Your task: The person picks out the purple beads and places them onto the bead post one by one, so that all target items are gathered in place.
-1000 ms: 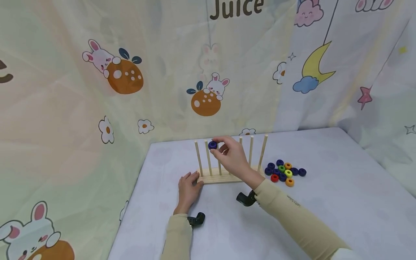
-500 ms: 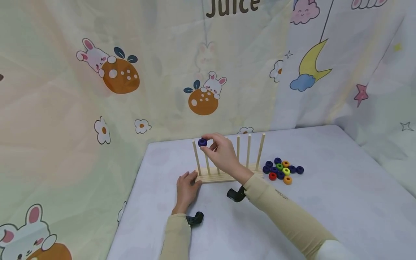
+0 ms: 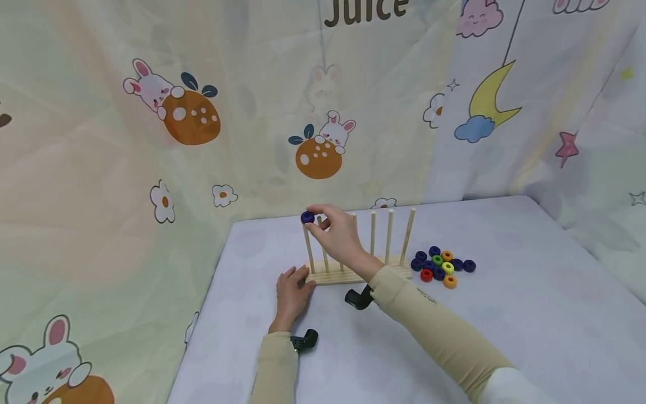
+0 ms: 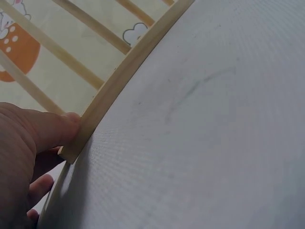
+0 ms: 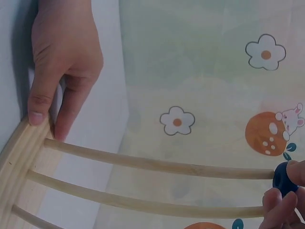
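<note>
A wooden peg stand (image 3: 330, 278) with a row of upright pegs stands on the table. My left hand (image 3: 290, 296) holds the left end of its base; in the left wrist view the thumb (image 4: 59, 129) presses the front edge and the fingers lie behind. My right hand (image 3: 339, 234) pinches a dark blue ring bead (image 3: 307, 217) between thumb and fingertips. In the head view the bead is at the top of the leftmost peg (image 3: 309, 249). From the right wrist, the blue bead (image 5: 281, 179) meets the peg's tip; whether it is threaded is hard to tell.
Several loose beads (image 3: 438, 267), in dark blue, orange, green, yellow and red, lie in a cluster right of the stand. The table (image 3: 530, 314) has a white cloth. A printed curtain (image 3: 262, 112) hangs behind it. Each wrist carries a small black camera (image 3: 305, 340).
My right hand has carried the dark blue bead leftward, past the second and third pegs, to the top of the leftmost peg. The left hand has stayed on the base.
</note>
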Demonstrator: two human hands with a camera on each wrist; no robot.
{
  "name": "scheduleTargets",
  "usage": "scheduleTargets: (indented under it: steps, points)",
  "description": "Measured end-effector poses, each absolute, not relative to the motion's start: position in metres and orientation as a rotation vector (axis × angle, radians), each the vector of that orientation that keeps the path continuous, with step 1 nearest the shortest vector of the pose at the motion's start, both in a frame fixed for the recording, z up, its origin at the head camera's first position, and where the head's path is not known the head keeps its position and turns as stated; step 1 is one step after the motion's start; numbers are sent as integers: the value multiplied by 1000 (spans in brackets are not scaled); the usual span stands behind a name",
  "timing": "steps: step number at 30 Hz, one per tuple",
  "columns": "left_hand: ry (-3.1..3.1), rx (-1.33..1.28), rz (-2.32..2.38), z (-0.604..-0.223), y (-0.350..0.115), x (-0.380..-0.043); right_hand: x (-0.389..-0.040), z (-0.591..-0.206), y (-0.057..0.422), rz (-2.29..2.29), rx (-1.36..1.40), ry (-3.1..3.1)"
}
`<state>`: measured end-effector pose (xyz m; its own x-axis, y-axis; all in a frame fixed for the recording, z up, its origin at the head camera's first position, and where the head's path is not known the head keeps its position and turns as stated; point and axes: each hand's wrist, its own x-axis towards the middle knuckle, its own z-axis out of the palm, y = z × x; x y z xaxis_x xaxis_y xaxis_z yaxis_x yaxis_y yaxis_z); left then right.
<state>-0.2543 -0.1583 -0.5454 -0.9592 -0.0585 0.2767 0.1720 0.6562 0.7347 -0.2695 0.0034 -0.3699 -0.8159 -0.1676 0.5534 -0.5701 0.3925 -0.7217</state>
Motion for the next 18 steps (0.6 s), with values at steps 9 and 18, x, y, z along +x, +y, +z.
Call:
scheduleTargets:
  steps: [9, 18]
  points:
    - [-2604, -91, -1195, -546, -157, -254, -271, -368, -4, 1413, 616, -2277]
    - [-2623, -68, -1198, -545, -158, -255, -273, -368, -8, 1386, 566, -2311]
